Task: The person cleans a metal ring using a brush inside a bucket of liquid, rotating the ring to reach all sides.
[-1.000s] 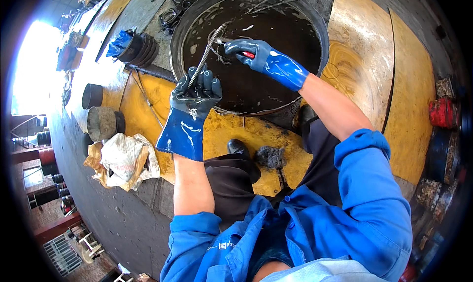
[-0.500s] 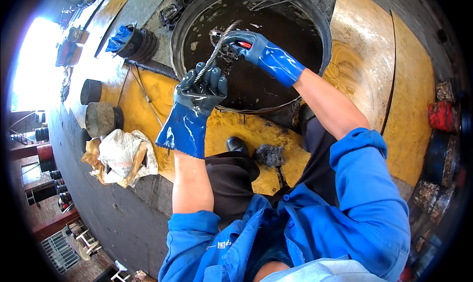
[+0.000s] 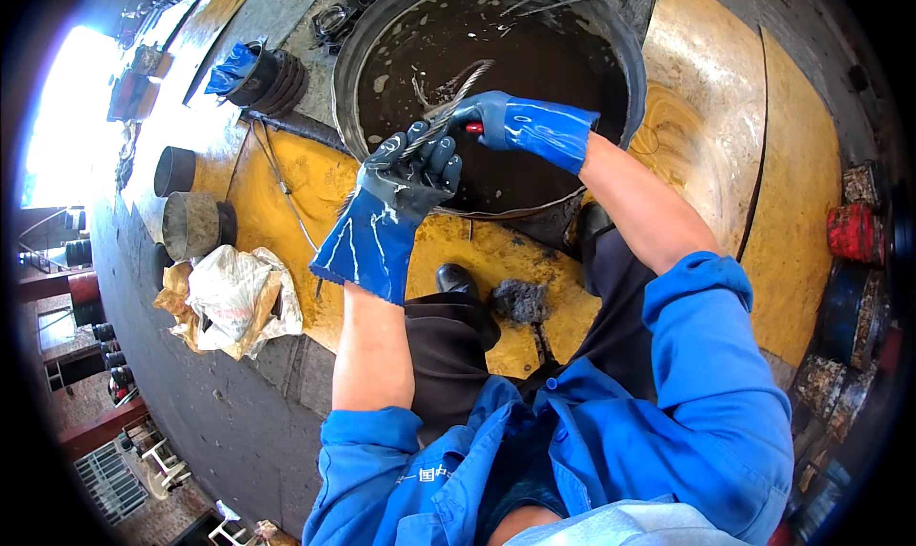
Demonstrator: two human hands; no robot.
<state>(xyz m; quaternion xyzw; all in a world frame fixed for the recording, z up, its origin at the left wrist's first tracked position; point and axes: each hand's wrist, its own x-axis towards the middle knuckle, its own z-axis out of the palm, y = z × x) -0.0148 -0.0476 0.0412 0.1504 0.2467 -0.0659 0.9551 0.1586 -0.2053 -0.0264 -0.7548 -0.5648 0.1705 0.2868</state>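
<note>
Clock: taking 12 as straight ahead, from view centre.
Wire rope (image 3: 443,122): hanging over the tub's near-left part at 12, slanting from the left palm toward between 1 and 2.
Done, my read: length at the left palm is looking tightly twisted.
Left, my read: thin strands (image 3: 418,92) are sticking out loose near the far end; can't tell how many.
Left hand (image 3: 408,176): palm up, fingers curling round the rope.
Right hand (image 3: 489,115): closing on a red-handled tool (image 3: 474,128) beside the rope; working end is hidden, can't tell if it's biting.
Tub (image 3: 344,88): standing beyond both hands, holding dark liquid.
Brush (image 3: 520,301): lying at 4 on yellow board (image 3: 441,242), near a shoe (image 3: 456,280).
Bag (image 3: 234,293): lying crumpled around 9, well apart from the hands.
Buckets (image 3: 279,86): standing stacked between 10 and 11.
</note>
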